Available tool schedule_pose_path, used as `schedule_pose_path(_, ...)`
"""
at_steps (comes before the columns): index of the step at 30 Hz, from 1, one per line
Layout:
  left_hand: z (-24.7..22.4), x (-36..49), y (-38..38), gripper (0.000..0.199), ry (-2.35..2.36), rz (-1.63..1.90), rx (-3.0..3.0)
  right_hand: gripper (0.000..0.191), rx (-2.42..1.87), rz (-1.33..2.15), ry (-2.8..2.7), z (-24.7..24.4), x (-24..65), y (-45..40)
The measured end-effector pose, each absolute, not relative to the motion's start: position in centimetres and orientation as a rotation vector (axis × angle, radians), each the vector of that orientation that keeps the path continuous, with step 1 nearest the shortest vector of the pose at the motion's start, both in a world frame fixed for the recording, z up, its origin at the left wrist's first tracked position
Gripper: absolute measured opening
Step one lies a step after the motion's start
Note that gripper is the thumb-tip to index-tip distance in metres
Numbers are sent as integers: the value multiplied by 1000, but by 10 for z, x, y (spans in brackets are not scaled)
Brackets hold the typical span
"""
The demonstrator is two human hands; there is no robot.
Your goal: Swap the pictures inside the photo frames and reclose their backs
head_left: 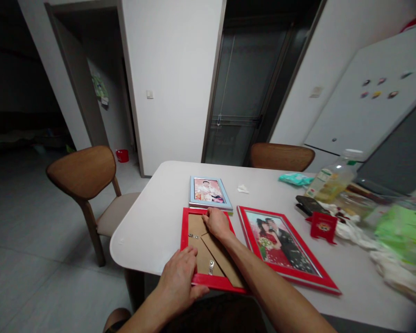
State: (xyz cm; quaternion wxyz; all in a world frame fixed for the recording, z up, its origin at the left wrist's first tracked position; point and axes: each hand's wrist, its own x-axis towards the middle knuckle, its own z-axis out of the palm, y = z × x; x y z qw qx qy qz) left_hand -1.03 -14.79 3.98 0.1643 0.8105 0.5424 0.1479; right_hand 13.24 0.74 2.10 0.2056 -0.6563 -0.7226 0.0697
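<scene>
A red picture frame point(185, 227) lies face down at the table's near edge, its brown backing board point(201, 252) and metal clips showing. Around its lower left corner my left hand point(180, 276) is closed, thumb along the near side. My right hand point(217, 223) has its fingers bent together at the far edge of the backing, and what they pinch is too small to make out. Just beyond lies a light blue frame point(192, 192) with a photo. To the right is a larger red frame point(244, 222) with a photo of two people, face up.
The white table point(149, 217) holds a bottle point(333, 178), a black object point(308, 206), a small red item point(323, 227), crumpled tissue and a green bag point(402, 231) on the right. Wooden chairs point(86, 173) stand left and behind.
</scene>
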Motion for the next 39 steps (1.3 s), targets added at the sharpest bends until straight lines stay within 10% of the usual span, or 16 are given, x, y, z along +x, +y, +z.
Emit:
schedule_pose_path(11,28,9,-151,44,1459,538,2444,26,-1461,387,-1861,47,175,-25)
schedule_pose_path(22,70,39,-169,10,1033,1428,1671,29,-794,1739,-686,43,136,-122)
schedule_pose_path(29,97,66,-152,56,820,1472,1332,38,-889,1284,-673,53,207,-101)
schedule_pose_path(39,32,124,-114,45,805,1091,1330,47,-1879,610,-1348,44,359,-55)
